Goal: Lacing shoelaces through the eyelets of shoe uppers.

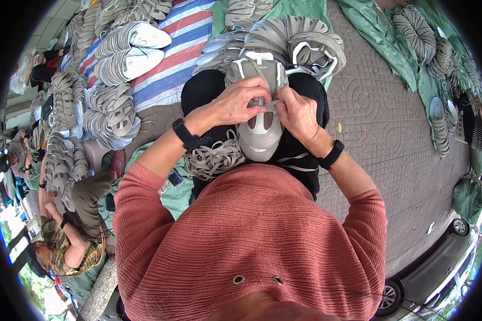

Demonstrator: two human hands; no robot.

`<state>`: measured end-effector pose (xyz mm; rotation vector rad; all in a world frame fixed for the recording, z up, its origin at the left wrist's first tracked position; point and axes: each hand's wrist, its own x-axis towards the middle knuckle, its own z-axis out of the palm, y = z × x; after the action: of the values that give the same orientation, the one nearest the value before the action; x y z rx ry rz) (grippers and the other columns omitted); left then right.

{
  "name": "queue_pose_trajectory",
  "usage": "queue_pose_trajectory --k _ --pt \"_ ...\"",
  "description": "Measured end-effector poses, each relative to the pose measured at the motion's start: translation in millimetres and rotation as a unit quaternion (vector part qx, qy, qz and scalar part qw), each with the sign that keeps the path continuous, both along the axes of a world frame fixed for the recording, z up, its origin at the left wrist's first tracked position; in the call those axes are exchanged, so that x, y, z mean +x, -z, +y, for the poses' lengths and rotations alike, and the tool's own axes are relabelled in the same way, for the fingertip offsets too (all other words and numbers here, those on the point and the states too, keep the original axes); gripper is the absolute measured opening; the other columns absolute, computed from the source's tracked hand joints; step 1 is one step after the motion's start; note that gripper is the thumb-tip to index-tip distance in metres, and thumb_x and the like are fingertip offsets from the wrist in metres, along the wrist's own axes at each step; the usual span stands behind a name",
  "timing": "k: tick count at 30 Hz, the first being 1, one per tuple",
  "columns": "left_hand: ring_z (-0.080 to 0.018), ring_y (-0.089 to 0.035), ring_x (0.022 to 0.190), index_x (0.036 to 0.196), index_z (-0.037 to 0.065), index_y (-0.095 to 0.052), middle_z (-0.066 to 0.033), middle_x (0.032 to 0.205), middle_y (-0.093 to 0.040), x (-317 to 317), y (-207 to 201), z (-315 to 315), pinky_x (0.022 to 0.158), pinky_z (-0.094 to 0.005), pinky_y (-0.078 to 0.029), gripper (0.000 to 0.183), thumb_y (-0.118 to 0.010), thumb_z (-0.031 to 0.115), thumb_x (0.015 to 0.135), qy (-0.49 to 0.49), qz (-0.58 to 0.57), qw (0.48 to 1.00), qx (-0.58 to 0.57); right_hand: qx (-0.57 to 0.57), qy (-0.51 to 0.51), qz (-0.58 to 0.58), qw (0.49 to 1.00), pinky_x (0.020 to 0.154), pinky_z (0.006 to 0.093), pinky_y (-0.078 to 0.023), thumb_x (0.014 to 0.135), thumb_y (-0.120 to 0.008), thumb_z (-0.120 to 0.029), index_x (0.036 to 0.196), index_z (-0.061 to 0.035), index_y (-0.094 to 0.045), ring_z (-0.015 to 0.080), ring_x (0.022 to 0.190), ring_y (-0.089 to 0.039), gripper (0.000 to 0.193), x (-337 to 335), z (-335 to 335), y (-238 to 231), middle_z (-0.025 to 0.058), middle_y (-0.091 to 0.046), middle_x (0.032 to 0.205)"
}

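A grey-beige shoe upper [260,143] rests on my lap between my knees, its toe pointing toward my body. My left hand [234,101] lies over its left side, with thumb and fingers closed near the eyelets around a grey shoelace [269,106]. On the other side my right hand [299,113] pinches the same lace between thumb and curled forefinger. The lace spans the short gap between both hands, above the tongue opening. A tangled bundle of loose grey laces [214,158] sits on my left thigh, beside the shoe upper.
Stacks of similar shoe uppers [294,35] lie just beyond my knees. More stacked uppers [128,53] cover a striped sheet [168,59] at the left. A person [72,235] sits at the lower left. Green tarps [380,37] with uppers line the right; a car [434,267] is parked lower right.
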<state>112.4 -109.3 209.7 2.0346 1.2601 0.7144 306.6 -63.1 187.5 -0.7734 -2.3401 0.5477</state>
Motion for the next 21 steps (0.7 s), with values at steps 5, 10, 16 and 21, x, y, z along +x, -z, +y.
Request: queue_pose_trajectory --k 5,10,16,21 --pt "-0.0244 -0.055 0.086 0.089 0.004 -0.058 -0.0072 0.093 -0.052 4 3 -2 0.075 -0.0332 -0.046 0.017 -0.064 0.005 0.073 -0.004 0.005 1.000 0.028 -0.020 0.070 -0.010 0.997 0.047 0.0406 -0.044 0.074 -0.059 -0.007 0.079 -0.0073 -0.046 0.0319 0.054 -0.058 0.014 0 -5 9 0.0107 -0.056 0.064" --pt "-0.0289 -0.054 0.080 0.091 0.004 -0.056 -0.0103 0.091 -0.048 9 2 -1 0.073 -0.0386 -0.044 0.018 -0.057 -0.002 0.074 -0.079 0.000 0.996 0.029 -0.175 0.146 -0.018 0.974 0.048 0.0414 -0.044 0.077 -0.060 -0.011 0.077 -0.0066 -0.045 0.0335 0.054 -0.057 0.016 3 -12 -2 0.0118 -0.055 0.060" --pt "-0.0253 -0.052 0.086 0.090 0.005 -0.055 -0.0093 0.097 -0.048 0 -5 19 0.071 -0.0344 -0.045 0.018 -0.062 0.004 0.074 0.014 0.217 0.950 0.226 -0.076 0.028 -0.006 0.997 0.046 0.0377 -0.042 0.083 -0.061 -0.017 0.072 -0.0041 -0.052 0.0314 0.052 -0.055 0.020 21 -18 2 0.0105 -0.053 0.061" --pt "-0.0206 -0.050 0.096 0.089 0.006 -0.053 -0.0068 0.097 -0.051 0 -19 37 0.086 -0.0326 -0.039 0.021 -0.059 0.006 0.069 0.118 0.319 0.892 0.298 -0.081 -0.026 -0.043 0.995 0.049 0.0383 -0.044 0.084 -0.061 -0.019 0.073 -0.0036 -0.055 0.0320 0.057 -0.055 0.020 25 -18 1 0.0101 -0.053 0.066"
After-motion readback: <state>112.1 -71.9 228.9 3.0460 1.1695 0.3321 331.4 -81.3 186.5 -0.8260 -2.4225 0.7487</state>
